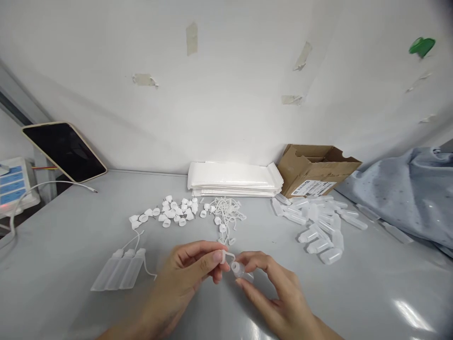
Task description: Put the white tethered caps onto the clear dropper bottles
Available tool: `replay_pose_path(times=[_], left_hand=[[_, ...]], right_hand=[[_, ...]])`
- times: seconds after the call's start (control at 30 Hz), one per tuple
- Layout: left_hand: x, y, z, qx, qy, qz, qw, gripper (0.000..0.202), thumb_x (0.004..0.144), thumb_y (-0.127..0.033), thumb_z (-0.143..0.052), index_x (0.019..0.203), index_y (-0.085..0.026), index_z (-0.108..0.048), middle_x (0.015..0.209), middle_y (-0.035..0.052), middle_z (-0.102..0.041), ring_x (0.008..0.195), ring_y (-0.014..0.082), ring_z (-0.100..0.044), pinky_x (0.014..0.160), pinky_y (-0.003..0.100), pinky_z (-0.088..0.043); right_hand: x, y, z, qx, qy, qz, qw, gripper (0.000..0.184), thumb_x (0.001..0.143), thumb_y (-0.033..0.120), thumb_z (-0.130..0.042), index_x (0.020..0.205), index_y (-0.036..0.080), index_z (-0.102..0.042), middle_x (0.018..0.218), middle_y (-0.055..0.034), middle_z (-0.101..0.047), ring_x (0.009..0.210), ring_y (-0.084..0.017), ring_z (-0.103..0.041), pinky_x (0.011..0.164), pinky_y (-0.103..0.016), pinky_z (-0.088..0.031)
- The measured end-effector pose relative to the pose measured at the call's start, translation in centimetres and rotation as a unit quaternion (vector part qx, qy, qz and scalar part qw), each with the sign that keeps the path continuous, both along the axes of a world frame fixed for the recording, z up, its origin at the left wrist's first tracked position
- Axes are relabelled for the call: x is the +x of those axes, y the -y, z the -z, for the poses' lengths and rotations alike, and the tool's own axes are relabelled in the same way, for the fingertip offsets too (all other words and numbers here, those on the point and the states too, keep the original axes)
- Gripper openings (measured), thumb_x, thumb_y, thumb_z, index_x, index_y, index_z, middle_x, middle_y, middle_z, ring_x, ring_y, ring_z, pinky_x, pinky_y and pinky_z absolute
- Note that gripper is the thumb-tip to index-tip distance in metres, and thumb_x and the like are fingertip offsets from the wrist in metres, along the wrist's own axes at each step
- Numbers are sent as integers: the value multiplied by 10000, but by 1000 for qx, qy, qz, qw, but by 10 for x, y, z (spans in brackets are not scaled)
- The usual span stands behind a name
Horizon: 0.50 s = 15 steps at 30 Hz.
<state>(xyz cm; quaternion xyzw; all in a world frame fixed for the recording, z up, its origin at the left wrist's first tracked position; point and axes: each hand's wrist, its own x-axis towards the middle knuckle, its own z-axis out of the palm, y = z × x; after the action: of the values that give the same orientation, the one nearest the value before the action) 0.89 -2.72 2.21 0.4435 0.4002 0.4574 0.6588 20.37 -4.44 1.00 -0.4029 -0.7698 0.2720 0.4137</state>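
Observation:
My left hand pinches a small white tether strap between thumb and fingertips; part of the strap is hidden by them. Between the thumb and fingers of my right hand is a small translucent squeeze bottle, its open neck tilted toward my left hand. The strap's free end curves toward that neck; whether they touch, I cannot tell. Left of my hands lie three translucent bottles side by side, with straps trailing from their necks. Beyond my hands sits a tangle of white straps.
Several white caps lie scattered behind my left hand. Loose bottles spread at the right, before a cardboard box. A stack of white packets rests against the wall. A phone leans at the far left; grey-blue cloth lies right.

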Motion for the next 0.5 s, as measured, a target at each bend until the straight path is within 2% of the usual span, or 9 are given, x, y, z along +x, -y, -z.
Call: replay_pose_path(times=[0.13, 0.23, 0.33, 0.5], left_hand=[[-1, -2, -2, -79, 109, 40, 990, 139, 777, -318, -724, 803, -186, -760, 650, 14, -660, 569, 79, -550, 562, 174, -499], [-3, -2, -6, -133, 142, 75, 978, 137, 748, -306, -748, 757, -169, -756, 592, 5, -616, 531, 69, -508, 521, 164, -454], [-2, -1, -9, -143, 80, 77, 983, 150, 727, -318, -755, 744, -169, -756, 577, 3, -610, 540, 79, -493, 536, 176, -439], [1, 3, -7, -41, -86, 46, 994, 172, 783, -353, -677, 782, -200, -755, 637, -8, -621, 612, 106, -509, 614, 208, -435]], right_hand=[[3, -2, 0, -44, -25, 34, 998, 155, 854, 135, -579, 897, 257, -494, 966, -13, -703, 886, -140, -688, 781, -219, -541], [5, -6, -3, -107, -63, 82, 989, 102, 859, 213, -596, 845, 245, -500, 938, -22, -709, 904, -156, -685, 767, -235, -545], [5, -8, -5, -147, -80, 70, 983, 88, 860, 237, -599, 855, 240, -512, 944, -27, -705, 892, -162, -682, 772, -260, -544], [-2, -2, -5, -150, -89, -40, 984, 96, 857, 170, -590, 905, 240, -546, 946, -15, -695, 876, -151, -668, 788, -265, -529]])
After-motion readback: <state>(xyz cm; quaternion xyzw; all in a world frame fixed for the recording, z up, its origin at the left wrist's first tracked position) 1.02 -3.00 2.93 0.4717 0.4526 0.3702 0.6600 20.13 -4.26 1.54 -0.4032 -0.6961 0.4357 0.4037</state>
